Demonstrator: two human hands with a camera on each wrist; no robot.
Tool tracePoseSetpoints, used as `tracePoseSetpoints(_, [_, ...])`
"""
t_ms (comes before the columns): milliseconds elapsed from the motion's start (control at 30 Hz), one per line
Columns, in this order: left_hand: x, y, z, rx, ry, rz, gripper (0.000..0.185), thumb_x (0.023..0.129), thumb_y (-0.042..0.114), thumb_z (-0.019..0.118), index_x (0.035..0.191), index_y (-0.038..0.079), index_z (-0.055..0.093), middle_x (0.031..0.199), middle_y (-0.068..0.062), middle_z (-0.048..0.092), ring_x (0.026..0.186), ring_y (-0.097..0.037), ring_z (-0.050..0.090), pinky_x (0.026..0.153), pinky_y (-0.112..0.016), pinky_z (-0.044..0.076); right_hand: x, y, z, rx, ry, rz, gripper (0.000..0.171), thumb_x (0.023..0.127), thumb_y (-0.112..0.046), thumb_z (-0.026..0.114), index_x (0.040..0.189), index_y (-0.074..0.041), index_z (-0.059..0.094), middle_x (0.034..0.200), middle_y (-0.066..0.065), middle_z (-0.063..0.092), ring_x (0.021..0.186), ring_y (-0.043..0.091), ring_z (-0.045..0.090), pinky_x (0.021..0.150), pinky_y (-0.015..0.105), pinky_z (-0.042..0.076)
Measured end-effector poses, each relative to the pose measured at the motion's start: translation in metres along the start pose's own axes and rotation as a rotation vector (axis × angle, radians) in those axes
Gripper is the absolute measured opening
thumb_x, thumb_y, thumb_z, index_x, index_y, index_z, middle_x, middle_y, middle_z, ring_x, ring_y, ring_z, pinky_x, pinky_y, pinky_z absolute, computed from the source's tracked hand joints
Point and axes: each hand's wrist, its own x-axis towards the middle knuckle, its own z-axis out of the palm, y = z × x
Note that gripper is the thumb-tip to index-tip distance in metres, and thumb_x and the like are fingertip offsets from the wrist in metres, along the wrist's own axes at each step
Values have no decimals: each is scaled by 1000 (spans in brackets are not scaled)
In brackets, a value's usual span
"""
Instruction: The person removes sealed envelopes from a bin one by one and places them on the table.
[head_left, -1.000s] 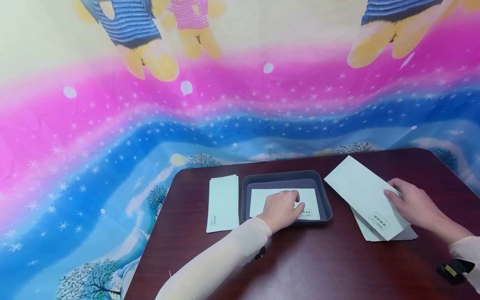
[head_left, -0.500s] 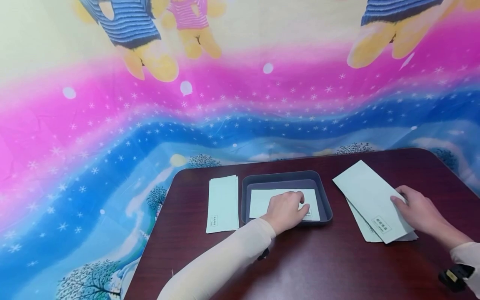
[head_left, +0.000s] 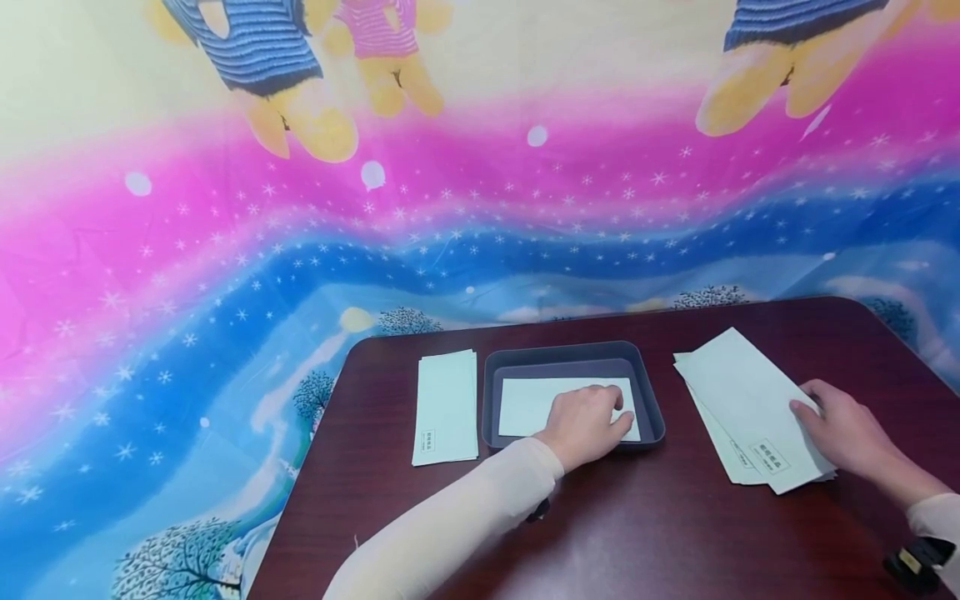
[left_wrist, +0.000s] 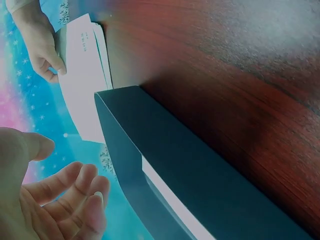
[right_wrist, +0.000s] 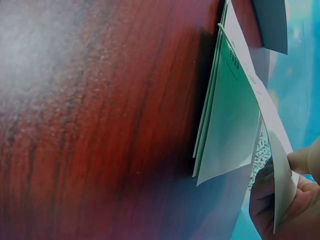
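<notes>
My right hand (head_left: 847, 429) pinches the right edge of a pale envelope (head_left: 750, 400) between thumb and fingers. In the right wrist view that envelope (right_wrist: 272, 120) tilts up off a small stack of similar envelopes (right_wrist: 227, 135), its near edge bent. My left hand (head_left: 588, 425) hovers over the dark grey tray (head_left: 649, 400), fingers loosely curved, holding nothing. The left wrist view has this hand (left_wrist: 60, 200) beside the tray wall (left_wrist: 165, 140), apart from it. Another envelope (head_left: 528, 404) lies flat inside the tray, partly covered by the hand.
Left of the tray lies a second stack of envelopes (head_left: 446, 408), set lengthwise with a small printed box near its lower end. All stand on a dark red-brown table (head_left: 600, 533). A colourful printed cloth (head_left: 480, 183) hangs behind the table's back edge.
The right hand has moved slightly right and toward me, carrying the envelope, baring more of the stack's left side. The left hand has drifted a little right over the tray.
</notes>
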Motion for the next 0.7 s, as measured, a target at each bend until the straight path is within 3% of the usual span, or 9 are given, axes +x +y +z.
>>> tracePoseSetpoints(300, [-1, 7, 2, 29, -14, 25, 20, 100, 42, 58, 104, 27, 70, 87, 14, 70, 68, 3, 57, 53, -19, 40, -2, 6, -1, -11, 2, 22, 32, 100, -10, 57, 114, 18, 49, 86, 28, 62, 65, 18, 56, 56, 33, 40])
tracePoseSetpoints(600, [-3, 12, 7, 43, 1, 55, 20, 100, 43, 59, 102, 27, 71, 85, 15, 69, 66, 4, 56, 50, -17, 37, -2, 7, -3, -92, 5, 72, 29, 97, -15, 61, 103, 11, 53, 72, 11, 57, 60, 18, 47, 54, 31, 33])
tracePoseSetpoints(700, [-4, 14, 8, 39, 8, 60, 20, 100, 42, 59, 102, 27, 71, 86, 15, 70, 67, 4, 57, 50, -17, 37, -2, 7, -5, -118, -10, 114, 30, 96, -19, 61, 101, 10, 53, 71, 11, 56, 59, 20, 48, 54, 32, 32])
